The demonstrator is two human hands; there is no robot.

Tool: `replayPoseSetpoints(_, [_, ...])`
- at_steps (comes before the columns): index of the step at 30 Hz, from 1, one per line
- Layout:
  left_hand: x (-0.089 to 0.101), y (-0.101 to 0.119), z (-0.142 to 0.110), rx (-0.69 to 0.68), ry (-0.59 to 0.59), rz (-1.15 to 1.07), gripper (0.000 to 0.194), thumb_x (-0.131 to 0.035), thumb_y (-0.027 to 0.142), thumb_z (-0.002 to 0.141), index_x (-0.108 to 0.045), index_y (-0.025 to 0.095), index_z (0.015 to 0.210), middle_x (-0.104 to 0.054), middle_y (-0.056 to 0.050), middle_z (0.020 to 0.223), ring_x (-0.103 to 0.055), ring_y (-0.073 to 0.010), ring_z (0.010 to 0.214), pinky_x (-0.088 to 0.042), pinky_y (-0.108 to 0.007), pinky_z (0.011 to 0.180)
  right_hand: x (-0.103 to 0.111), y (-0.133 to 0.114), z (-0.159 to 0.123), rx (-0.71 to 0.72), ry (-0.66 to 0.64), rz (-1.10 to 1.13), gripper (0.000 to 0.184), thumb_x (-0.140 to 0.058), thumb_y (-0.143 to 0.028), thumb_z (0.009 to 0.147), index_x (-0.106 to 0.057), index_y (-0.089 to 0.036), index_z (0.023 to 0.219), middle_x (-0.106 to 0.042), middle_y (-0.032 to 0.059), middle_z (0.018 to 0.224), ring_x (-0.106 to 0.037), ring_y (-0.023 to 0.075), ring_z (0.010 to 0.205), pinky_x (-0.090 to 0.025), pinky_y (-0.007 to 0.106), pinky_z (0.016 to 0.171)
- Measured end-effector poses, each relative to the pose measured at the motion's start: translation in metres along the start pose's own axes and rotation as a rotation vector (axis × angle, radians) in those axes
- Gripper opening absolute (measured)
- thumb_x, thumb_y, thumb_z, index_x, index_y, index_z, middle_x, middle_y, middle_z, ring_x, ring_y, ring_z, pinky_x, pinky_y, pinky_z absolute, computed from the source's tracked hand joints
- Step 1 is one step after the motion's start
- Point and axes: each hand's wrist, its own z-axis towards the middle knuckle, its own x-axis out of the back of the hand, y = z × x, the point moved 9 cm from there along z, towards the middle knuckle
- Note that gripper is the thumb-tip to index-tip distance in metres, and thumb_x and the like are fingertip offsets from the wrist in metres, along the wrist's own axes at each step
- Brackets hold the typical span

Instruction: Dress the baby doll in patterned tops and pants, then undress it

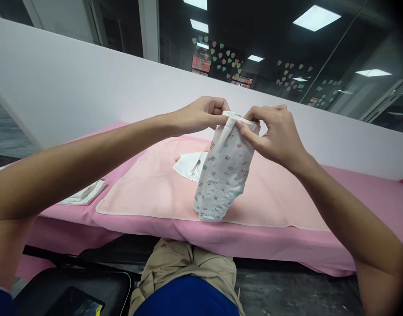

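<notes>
Left grip [206, 115]: pinching some printed cloth [226, 169] up top
Right grip [277, 136]: yep, pinching it too
Cloth: dangling over the peach mat [142, 188]

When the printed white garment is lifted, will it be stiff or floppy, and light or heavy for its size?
Probably floppy: the printed white garment hangs in folds below the left hand and right hand. It is likely light, as its cloth looks thin and both hands only pinch its top edge.
</notes>
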Motion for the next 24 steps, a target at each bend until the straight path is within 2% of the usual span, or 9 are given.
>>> replayPoseSetpoints(6, [0.003, 0.003, -0.001, -0.002, 0.001, -0.036, 0.047, -0.075, 0.067, 0.096, -0.069, 0.021, 0.099, -0.078, -0.014, 0.107, -0.078, -0.0295, 0.111, -0.063, -0.049, 0.097, -0.011, 0.007, 0.003, -0.043, 0.013, -0.013, 0.041, -0.050, -0.063, 0.112, -0.069, -0.028, 0.098, -0.073, 0.0062, 0.083, -0.067, 0.0312, 0.086, -0.046, 0.052, 0.093])
replayPoseSetpoints(8, [0.005, 0.004, -0.001, -0.014, 0.021, -0.061, 0.049, -0.078, 0.068, 0.094, -0.069, 0.021, 0.100, -0.079, -0.014, 0.108, -0.078, -0.0296, 0.112, -0.063, -0.048, 0.097, -0.010, 0.007, 0.005, -0.057, 0.048, -0.021, 0.041, -0.050, -0.061, 0.112, -0.069, -0.029, 0.099, -0.073, 0.0072, 0.087, -0.067, 0.0324, 0.091, -0.048, 0.053, 0.093])
replayPoseSetpoints(11, [0.008, 0.004, 0.000, -0.041, 0.069, -0.071, 0.050, -0.085, 0.065, 0.090, -0.067, 0.022, 0.106, -0.079, -0.013, 0.108, -0.077, -0.0278, 0.109, -0.063, -0.044, 0.094, 0.000, 0.005, 0.009, -0.048, 0.170, -0.039, 0.039, -0.054, -0.064, 0.110, -0.070, -0.029, 0.103, -0.074, 0.0113, 0.104, -0.067, 0.0372, 0.108, -0.052, 0.058, 0.097])
replayPoseSetpoints(13, [0.010, 0.002, 0.002, -0.058, 0.101, -0.059, 0.050, -0.083, 0.065, 0.092, -0.066, 0.021, 0.108, -0.079, -0.013, 0.108, -0.077, -0.0270, 0.108, -0.063, -0.043, 0.092, 0.005, 0.008, 0.012, -0.030, 0.229, -0.020, 0.040, -0.061, -0.068, 0.107, -0.070, -0.029, 0.110, -0.073, 0.0146, 0.123, -0.064, 0.0401, 0.121, -0.054, 0.060, 0.099])
replayPoseSetpoints(15, [0.011, 0.000, 0.004, -0.069, 0.120, -0.043, 0.049, -0.080, 0.066, 0.095, -0.065, 0.021, 0.108, -0.078, -0.013, 0.109, -0.077, -0.0271, 0.109, -0.062, -0.042, 0.092, -0.001, 0.016, 0.016, -0.013, 0.190, 0.062, 0.044, -0.065, -0.070, 0.105, -0.067, -0.030, 0.124, -0.072, 0.0151, 0.132, -0.066, 0.0385, 0.123, -0.059, 0.056, 0.095])
replayPoseSetpoints(17, [0.013, -0.003, 0.007, -0.081, 0.137, -0.017, 0.050, -0.078, 0.067, 0.097, -0.064, 0.021, 0.109, -0.077, -0.012, 0.110, -0.076, -0.0276, 0.110, -0.062, -0.042, 0.092, -0.016, 0.027, 0.020, -0.022, 0.083, 0.218, 0.051, -0.065, -0.073, 0.105, -0.061, -0.033, 0.135, -0.075, 0.0118, 0.126, -0.072, 0.0336, 0.114, -0.063, 0.050, 0.087])
replayPoseSetpoints(19, [0.015, -0.004, 0.008, -0.111, 0.173, 0.033, 0.051, -0.074, 0.069, 0.100, -0.064, 0.021, 0.112, -0.076, -0.011, 0.109, -0.076, -0.0279, 0.111, -0.062, -0.041, 0.091, -0.030, 0.040, 0.022, -0.078, 0.008, 0.408, 0.055, -0.064, -0.078, 0.104, -0.058, -0.034, 0.137, -0.077, 0.0076, 0.116, -0.076, 0.0296, 0.103, -0.064, 0.044, 0.081])
replayPoseSetpoints(22, [0.020, 0.000, 0.006, -0.221, 0.263, 0.121, 0.053, -0.069, 0.071, 0.104, -0.062, 0.021, 0.122, -0.072, -0.010, 0.115, -0.076, -0.0272, 0.113, -0.062, -0.040, 0.089, -0.040, 0.052, 0.023, -0.192, 0.009, 0.640, 0.060, -0.069, -0.083, 0.098, -0.061, -0.034, 0.132, -0.079, 0.0053, 0.111, -0.079, 0.0271, 0.098, -0.065, 0.039, 0.078])
replayPoseSetpoints(24, [0.024, 0.006, 0.003, -0.308, 0.308, 0.165, 0.055, -0.074, 0.069, 0.102, -0.061, 0.024, 0.131, -0.070, -0.010, 0.124, -0.076, -0.0254, 0.116, -0.063, -0.036, 0.088, -0.038, 0.053, 0.023, -0.237, 0.052, 0.726, 0.061, -0.076, -0.082, 0.093, -0.063, -0.034, 0.129, -0.080, 0.0047, 0.114, -0.080, 0.0262, 0.101, -0.067, 0.037, 0.080])
